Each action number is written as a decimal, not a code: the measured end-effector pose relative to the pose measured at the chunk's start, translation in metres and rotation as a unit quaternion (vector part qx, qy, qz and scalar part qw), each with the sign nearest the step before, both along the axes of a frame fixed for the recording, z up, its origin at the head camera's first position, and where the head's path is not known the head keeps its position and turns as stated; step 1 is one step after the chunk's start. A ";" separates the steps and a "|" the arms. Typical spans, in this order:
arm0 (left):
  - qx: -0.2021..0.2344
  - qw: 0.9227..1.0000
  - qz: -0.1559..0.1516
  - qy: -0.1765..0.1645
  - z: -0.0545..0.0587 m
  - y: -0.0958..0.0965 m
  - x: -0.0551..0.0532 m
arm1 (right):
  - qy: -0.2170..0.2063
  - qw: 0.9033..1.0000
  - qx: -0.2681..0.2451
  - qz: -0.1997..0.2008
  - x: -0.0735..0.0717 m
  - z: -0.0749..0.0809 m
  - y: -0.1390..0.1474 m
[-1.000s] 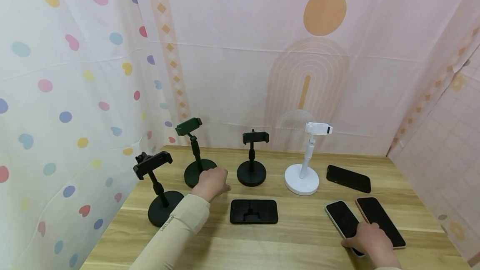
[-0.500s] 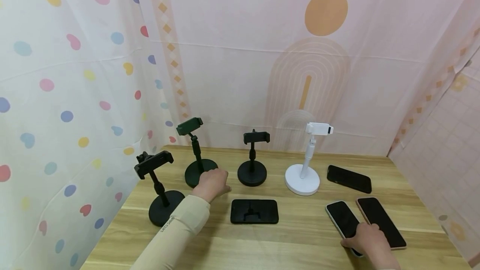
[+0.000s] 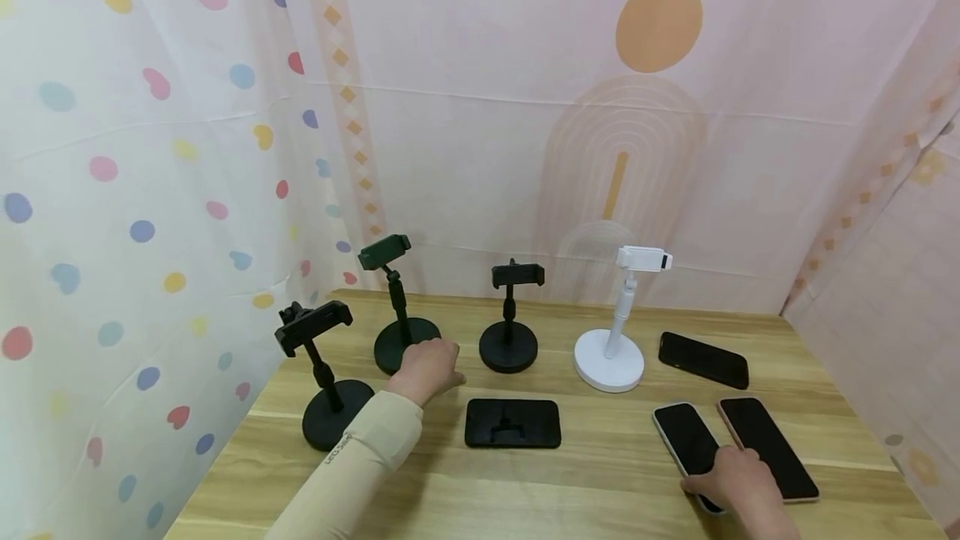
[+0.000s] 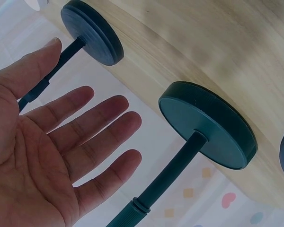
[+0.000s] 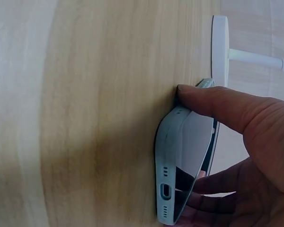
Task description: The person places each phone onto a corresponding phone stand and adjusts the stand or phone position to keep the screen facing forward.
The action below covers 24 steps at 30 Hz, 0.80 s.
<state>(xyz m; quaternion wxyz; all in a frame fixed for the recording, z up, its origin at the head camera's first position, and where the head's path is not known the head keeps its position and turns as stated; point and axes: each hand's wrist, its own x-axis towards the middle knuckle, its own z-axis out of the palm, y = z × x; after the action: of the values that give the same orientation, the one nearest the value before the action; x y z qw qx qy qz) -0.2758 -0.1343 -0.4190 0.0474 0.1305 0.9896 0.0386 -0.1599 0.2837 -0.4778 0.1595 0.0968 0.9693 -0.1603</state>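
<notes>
My left hand (image 3: 426,369) hovers over the table in front of the dark green phone stand (image 3: 396,298), overlapping its round base in the head view. In the left wrist view the palm of that hand (image 4: 47,151) faces the camera, with its fingers spread and nothing in them. At the table's right my right hand (image 3: 738,486) grips the lower part of a smartphone with a pale edge (image 3: 684,435), which lies screen up. The right wrist view has the thumb along one long side of this smartphone (image 5: 168,161) and the fingers at the other.
Two black phone stands (image 3: 328,415) (image 3: 508,348) and a white phone stand (image 3: 609,363) stand on the wooden table (image 3: 570,498). A black phone (image 3: 513,423) lies at the middle, another (image 3: 703,359) at the back right. A pink-edged phone (image 3: 772,450) lies beside my right hand.
The whole head view has shifted slightly, so everything sits a little further right. Both hands keep their places relative to the stands and phones.
</notes>
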 end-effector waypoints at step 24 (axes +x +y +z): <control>0.002 1.000 0.004 -0.010 0.001 0.004 0.001 | 0.070 0.998 -0.002 0.004 -0.004 -0.001 -0.014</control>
<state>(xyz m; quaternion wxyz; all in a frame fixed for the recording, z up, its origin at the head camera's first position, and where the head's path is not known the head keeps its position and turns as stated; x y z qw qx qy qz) -0.2744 -0.1301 -0.4180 0.0564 0.1263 0.9895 0.0421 -0.1635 0.2695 -0.4783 0.0922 0.0816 0.9781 -0.1678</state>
